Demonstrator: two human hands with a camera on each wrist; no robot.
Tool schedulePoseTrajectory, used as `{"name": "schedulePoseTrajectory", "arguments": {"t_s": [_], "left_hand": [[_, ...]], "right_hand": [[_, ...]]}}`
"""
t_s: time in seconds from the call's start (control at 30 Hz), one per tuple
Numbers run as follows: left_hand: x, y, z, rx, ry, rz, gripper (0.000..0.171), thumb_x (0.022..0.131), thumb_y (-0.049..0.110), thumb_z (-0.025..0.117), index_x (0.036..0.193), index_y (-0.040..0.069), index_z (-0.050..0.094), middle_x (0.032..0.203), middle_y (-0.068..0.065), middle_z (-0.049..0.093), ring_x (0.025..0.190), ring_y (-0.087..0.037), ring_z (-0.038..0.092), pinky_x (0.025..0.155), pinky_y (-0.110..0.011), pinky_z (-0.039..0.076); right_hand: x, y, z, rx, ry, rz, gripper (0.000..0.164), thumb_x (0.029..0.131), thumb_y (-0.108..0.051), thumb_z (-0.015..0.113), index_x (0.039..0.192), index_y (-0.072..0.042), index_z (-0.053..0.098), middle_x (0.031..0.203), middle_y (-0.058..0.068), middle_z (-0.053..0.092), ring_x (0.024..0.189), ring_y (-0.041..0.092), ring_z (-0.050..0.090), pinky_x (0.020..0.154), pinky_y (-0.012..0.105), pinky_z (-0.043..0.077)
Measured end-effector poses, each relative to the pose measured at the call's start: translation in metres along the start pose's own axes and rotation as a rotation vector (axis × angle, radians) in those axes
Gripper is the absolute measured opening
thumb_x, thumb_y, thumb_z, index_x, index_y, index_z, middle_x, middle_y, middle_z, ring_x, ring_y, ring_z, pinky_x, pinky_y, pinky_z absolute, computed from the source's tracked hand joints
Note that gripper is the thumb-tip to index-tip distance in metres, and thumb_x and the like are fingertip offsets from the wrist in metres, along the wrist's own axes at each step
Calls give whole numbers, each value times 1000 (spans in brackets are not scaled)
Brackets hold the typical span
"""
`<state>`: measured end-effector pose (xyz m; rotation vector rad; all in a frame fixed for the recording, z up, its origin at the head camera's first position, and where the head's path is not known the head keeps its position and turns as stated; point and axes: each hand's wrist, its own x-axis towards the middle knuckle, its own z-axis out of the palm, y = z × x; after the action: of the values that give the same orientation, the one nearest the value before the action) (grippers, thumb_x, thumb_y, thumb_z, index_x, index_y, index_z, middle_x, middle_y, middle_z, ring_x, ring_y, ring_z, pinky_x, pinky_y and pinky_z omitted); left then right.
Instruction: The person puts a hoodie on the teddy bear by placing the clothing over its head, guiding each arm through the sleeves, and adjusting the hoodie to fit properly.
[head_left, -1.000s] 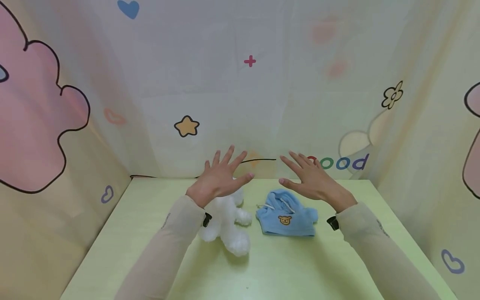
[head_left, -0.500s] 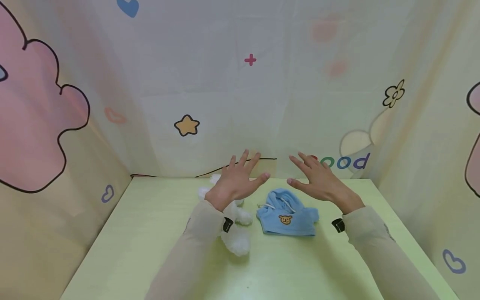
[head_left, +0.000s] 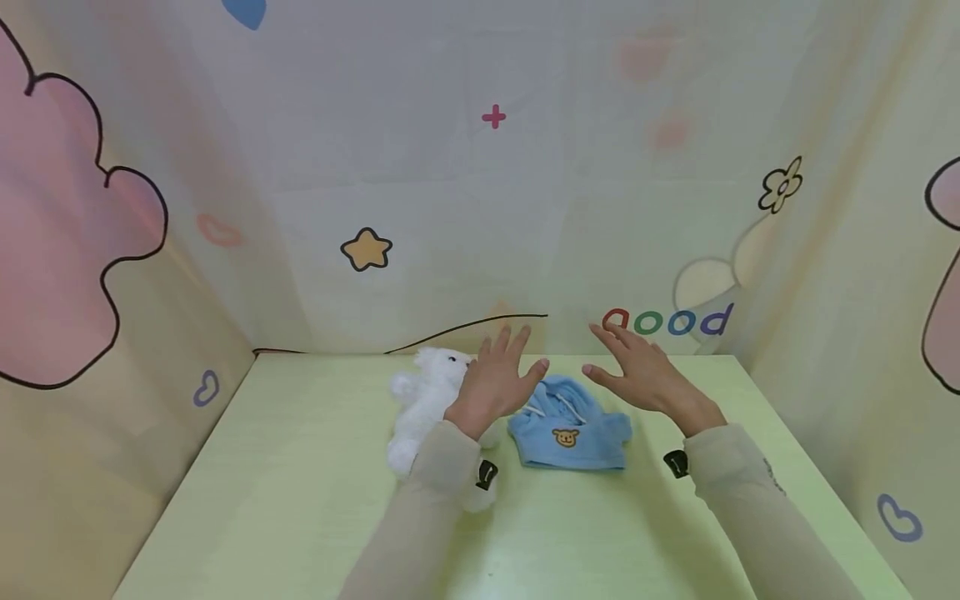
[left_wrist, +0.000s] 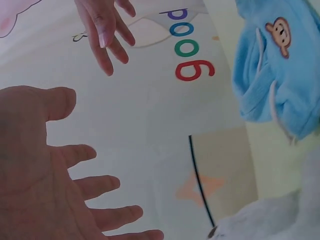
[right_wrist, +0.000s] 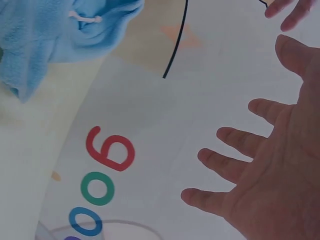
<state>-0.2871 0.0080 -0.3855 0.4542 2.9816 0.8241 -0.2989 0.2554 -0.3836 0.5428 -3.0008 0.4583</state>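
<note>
Left hand (head_left: 497,379) and right hand (head_left: 647,377) splayed, fingers loose. White plush (head_left: 429,404) below left, blue hoodie (head_left: 573,452) between and below. Lettering (head_left: 670,323) beyond right reads "good".

Both hands, the left hand (head_left: 495,379) and the right hand (head_left: 643,375), are bare, with slim fingers and rounded tips; a short fingernail shows on the right one in the left wrist view, and fine creases line the left palm there. Just behind them begin long sleeves, the left sleeve (head_left: 416,517) and the right sleeve (head_left: 757,508), in pale, greyish beige cloth, smooth and lightly wrinkled. Each closes at the wrist. On the thumb side of each wrist sits a small black piece, the left one (head_left: 486,475) bearing a thin light outline. Behind the right hand, on the outer side, runs small dark marking (head_left: 775,475), too small to read.
</note>
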Motion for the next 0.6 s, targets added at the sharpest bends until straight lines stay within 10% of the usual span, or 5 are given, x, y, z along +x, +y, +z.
{"name": "schedulePoseTrajectory", "arguments": {"t_s": [0.6], "left_hand": [[9,6,56,-127,43,-60,60,101,35,53,152,9,36,156,-13,37,141,-32,40,109,-49,41]], "right_hand": [[-3,23,34,59,-64,66,81,96,-45,58,158,-10,18,158,26,25,141,51,31,107,68,31]]}}
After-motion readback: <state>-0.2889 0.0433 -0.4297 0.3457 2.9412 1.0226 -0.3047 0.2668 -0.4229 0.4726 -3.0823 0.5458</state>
